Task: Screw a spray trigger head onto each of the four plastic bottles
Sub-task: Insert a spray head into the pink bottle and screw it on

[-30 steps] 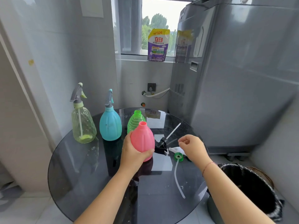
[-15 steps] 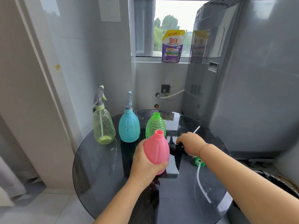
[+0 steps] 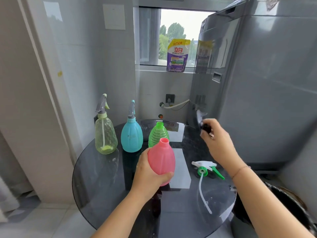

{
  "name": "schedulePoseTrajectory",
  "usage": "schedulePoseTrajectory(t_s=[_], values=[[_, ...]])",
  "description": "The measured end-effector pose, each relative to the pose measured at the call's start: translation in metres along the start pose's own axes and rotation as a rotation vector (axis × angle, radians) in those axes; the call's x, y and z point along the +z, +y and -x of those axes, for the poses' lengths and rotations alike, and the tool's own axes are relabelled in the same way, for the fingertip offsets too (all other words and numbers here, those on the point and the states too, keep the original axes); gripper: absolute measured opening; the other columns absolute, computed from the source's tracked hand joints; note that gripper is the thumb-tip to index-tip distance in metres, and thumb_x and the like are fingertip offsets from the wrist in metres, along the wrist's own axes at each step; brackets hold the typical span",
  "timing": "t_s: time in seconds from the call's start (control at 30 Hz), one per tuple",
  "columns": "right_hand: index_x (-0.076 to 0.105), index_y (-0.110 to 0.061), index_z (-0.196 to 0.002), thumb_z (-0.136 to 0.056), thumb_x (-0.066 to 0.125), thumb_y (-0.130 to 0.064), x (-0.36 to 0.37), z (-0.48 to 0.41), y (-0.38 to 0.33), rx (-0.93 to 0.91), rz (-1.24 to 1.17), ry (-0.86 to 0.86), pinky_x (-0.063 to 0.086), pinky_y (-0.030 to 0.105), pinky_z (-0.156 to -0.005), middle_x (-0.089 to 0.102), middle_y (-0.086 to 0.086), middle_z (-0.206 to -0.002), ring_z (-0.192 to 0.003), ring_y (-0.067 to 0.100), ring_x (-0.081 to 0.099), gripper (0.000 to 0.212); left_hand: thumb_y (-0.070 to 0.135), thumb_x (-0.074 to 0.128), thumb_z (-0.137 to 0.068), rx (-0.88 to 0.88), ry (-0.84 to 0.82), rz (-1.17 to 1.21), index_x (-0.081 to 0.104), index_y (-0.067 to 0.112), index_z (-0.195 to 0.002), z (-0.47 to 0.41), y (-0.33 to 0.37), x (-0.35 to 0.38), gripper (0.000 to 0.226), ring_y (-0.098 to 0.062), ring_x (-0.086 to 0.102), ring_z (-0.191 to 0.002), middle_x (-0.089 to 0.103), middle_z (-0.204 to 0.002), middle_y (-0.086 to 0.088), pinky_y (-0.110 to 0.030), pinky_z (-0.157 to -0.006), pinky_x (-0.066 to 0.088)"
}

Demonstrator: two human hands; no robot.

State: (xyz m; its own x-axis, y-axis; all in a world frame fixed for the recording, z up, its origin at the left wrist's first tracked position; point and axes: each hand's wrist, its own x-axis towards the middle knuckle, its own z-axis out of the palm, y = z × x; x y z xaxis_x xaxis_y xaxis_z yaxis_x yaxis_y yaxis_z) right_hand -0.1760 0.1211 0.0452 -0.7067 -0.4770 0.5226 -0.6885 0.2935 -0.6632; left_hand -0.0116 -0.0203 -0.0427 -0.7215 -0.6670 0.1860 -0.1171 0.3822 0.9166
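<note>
Table (image 3: 96,186): round, dark glass; it carries all the bottles and one loose trigger head.
Yellow-green bottle (image 3: 105,134): upright near the far left edge, clear, a grey trigger head screwed on, its tube visible inside.
Blue bottle (image 3: 131,135): upright just beside the yellow-green one, to its right, also fitted with a grey trigger head.
Green bottle (image 3: 157,133): upright near the far edge, right of the blue one, neck open, no head; partly hidden behind the pink bottle.
Left hand (image 3: 148,174): fingers wrapped around the lower body of the pink bottle, thumb on the front.
Pink bottle (image 3: 161,159): held over the middle of the table, tilted slightly, neck open and pointing up.
White-and-green trigger head (image 3: 205,168): lying on its side toward the right edge, its long white tube running toward the near edge.
Right hand (image 3: 217,140): raised over the far right edge, fingers pinched on a black trigger head.
Black trigger head (image 3: 205,127): mostly hidden in the fingers and blurred; its tube is a pale smear above the hand.
</note>
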Motion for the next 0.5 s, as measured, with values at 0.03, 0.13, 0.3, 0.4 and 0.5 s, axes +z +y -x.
schedulePoseTrajectory(t_s=[0.03,0.13,0.3,0.4,0.5], values=[[0.053,-0.02,-0.107,-0.095,0.055,-0.015,-0.009,0.001,-0.011,0.044,-0.159,0.015,0.051,0.029,-0.071,0.065,-0.003,-0.094,-0.088,0.021,0.063,0.013,0.032,0.09,-0.06,0.009,-0.005,-0.001,0.03,0.04,-0.134,0.001,0.001,0.0,0.096,-0.014,0.046,-0.113,0.041,-0.129,0.013,-0.039,-0.092,0.052],[0.051,-0.02,-0.108,-0.098,0.049,-0.022,-0.034,0.006,-0.041,0.102,-0.541,0.0,0.062,0.036,-0.066,0.069,-0.001,-0.103,-0.094,0.016,0.069,0.01,0.032,0.09,-0.059,0.032,-0.026,-0.025,0.031,0.041,-0.134,0.008,0.004,0.0,0.096,-0.013,0.047,-0.113,0.042,-0.129,0.013,-0.042,-0.093,0.052],[0.056,-0.017,-0.099,-0.099,0.047,-0.024,-0.041,0.018,-0.066,0.03,-0.803,0.059,0.057,0.025,-0.059,0.075,0.001,-0.095,-0.083,0.013,0.07,0.011,0.038,0.088,-0.056,0.056,-0.079,-0.09,0.031,0.044,-0.132,0.016,0.003,0.005,0.096,-0.011,0.047,-0.112,0.042,-0.124,0.016,-0.043,-0.093,0.053],[0.055,-0.015,-0.099,-0.1,0.045,-0.022,-0.034,0.019,-0.069,0.042,-0.922,0.073,0.056,0.023,-0.058,0.075,0.001,-0.093,-0.082,0.012,0.069,0.012,0.04,0.088,-0.055,0.062,-0.096,-0.113,0.03,0.045,-0.133,0.018,0.001,0.007,0.097,-0.01,0.046,-0.112,0.04,-0.125,0.016,-0.041,-0.092,0.053],[0.057,-0.017,-0.098,-0.099,0.046,-0.023,-0.027,0.018,-0.067,0.04,-0.981,0.051,0.055,0.022,-0.059,0.076,0.001,-0.092,-0.083,0.012,0.069,0.013,0.041,0.088,-0.055,0.079,-0.107,-0.118,0.029,0.046,-0.132,0.019,0.002,0.009,0.097,-0.01,0.044,-0.113,0.039,-0.125,0.019,-0.037,-0.092,0.051]])
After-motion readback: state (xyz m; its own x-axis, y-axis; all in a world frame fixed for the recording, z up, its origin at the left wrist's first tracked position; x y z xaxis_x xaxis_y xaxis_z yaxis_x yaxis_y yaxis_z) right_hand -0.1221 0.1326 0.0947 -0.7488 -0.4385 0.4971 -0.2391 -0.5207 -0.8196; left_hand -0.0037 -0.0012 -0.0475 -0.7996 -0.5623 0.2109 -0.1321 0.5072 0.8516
